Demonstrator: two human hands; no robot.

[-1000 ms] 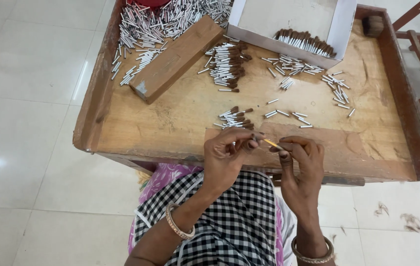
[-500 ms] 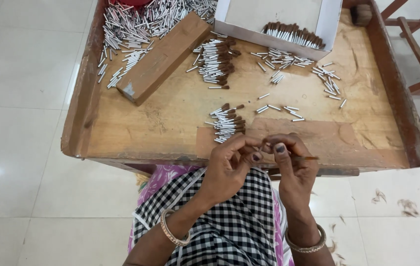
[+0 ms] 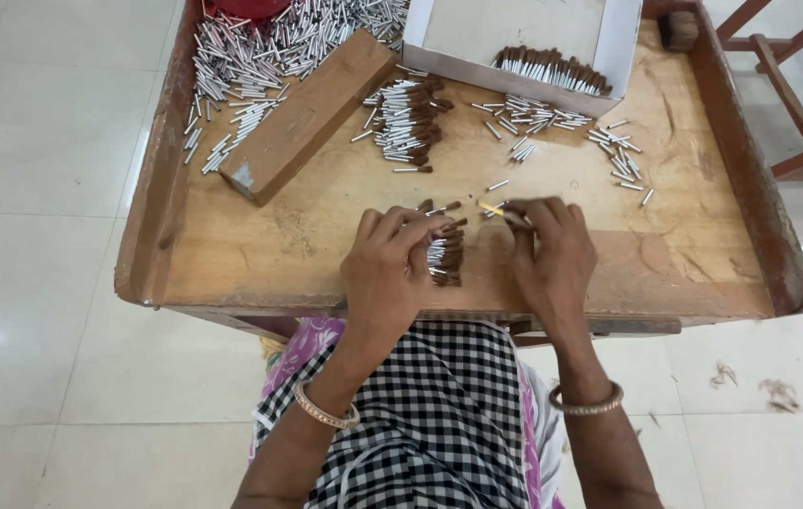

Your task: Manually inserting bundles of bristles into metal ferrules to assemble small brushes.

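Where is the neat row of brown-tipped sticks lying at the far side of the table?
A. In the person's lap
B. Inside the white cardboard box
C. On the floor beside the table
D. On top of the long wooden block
B: the row of brown-tipped sticks lies along the near wall inside the white cardboard box, while the wooden block has a bare top.

I see a long wooden block [image 3: 312, 115] lying slantwise at the table's [image 3: 694, 254] far left, a white cardboard box [image 3: 620, 49] behind, red chair legs [image 3: 802, 104] right.
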